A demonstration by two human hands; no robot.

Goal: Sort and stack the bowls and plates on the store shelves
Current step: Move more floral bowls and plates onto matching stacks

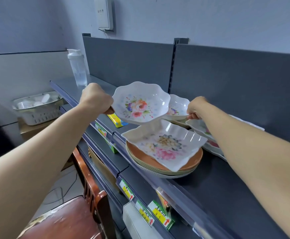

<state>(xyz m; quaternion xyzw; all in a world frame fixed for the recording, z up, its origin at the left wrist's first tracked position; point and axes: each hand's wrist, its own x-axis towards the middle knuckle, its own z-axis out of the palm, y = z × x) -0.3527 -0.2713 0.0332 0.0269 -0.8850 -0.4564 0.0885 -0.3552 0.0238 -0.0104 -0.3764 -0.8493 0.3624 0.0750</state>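
Hands: two, both reaching from bare forearms over the top shelf [227, 187].
Left hand [95, 99]: seen from the back, fingers curled and clamped on the left rim of the large floral bowl [140, 104]. A brown edge shows under the hand; what it is cannot be told.
Large floral bowl: one, white with a wavy rim and pink, orange and purple flowers. It is held in the air, tilted toward the camera, above the left end of the shelf.
Right hand [197, 107]: fingertips pressed together, pinching the right rim of the small floral bowl [177, 107].
Small floral bowl: one, same pattern, just behind and to the right of the large one, far on the shelf.
Square plate [165, 145]: one, white, fluted, with pink and cream flowers. It lies near the shelf's front edge, on top of the round plates.
Round plates [140, 152]: one stack, orange on top, at least two cream ones beneath.
White plates [208, 135]: a flowered stack to the right, mostly hidden by the right forearm; number unclear.
Price tags [127, 189]: four with red arrows on the shelf rails below.
Shaker bottle [76, 68]: one, clear, at the far left end.
Basket [37, 109]: one, white, left of the shelving.
Chair [82, 213]: one, wooden, near left.
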